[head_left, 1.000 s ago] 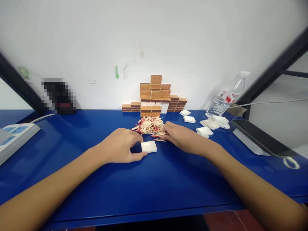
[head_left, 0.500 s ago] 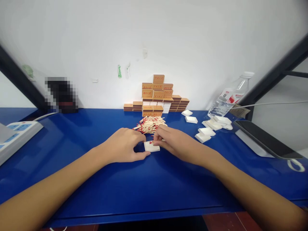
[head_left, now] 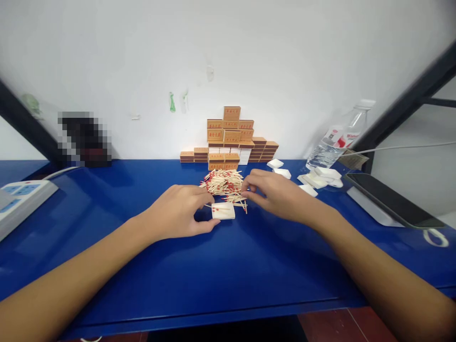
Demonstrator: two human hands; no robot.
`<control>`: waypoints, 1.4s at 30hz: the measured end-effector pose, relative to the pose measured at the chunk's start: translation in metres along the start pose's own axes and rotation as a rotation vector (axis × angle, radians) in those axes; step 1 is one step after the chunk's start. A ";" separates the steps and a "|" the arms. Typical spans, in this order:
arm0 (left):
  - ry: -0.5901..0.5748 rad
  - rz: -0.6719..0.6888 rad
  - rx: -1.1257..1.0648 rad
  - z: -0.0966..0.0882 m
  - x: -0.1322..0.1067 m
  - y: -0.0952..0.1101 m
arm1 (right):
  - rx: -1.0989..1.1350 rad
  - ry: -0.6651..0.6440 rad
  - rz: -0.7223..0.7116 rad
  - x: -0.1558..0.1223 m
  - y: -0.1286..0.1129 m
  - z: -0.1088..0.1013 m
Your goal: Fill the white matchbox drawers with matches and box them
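Note:
A small white matchbox tray (head_left: 223,216) lies on the blue table with a few red-tipped matches in it. My left hand (head_left: 183,211) grips its left end between thumb and fingers. Behind the tray is a heap of loose matches (head_left: 223,180), some scattered toward the tray. My right hand (head_left: 272,192) is at the heap's right edge, thumb and forefinger drawn close together; whatever is between the tips is too small to make out.
Stacked matchboxes (head_left: 231,137) stand against the wall behind the heap. More white trays (head_left: 318,178) lie at the right, near a water bottle (head_left: 335,137) and a phone (head_left: 392,199). A power strip (head_left: 28,202) sits at the left.
My right hand has moved from over the tray to the right edge of the match heap, uncovering matches in the tray. My left hand stays on the tray. The view has shifted slightly.

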State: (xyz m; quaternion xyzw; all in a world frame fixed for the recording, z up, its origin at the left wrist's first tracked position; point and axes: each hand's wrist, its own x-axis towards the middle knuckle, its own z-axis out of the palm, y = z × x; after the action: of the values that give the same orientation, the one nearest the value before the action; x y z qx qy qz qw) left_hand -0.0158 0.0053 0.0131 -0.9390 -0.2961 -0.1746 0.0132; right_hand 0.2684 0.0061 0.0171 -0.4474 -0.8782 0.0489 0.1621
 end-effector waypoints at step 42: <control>0.038 0.049 0.068 -0.002 0.000 -0.011 | 0.121 -0.361 0.175 -0.008 0.014 -0.010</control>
State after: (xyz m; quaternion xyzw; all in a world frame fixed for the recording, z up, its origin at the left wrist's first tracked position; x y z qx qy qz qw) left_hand -0.0227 0.0138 0.0145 -0.9415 -0.2785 -0.1816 0.0549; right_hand 0.2870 0.0071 0.0213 -0.4955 -0.8461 0.1949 0.0236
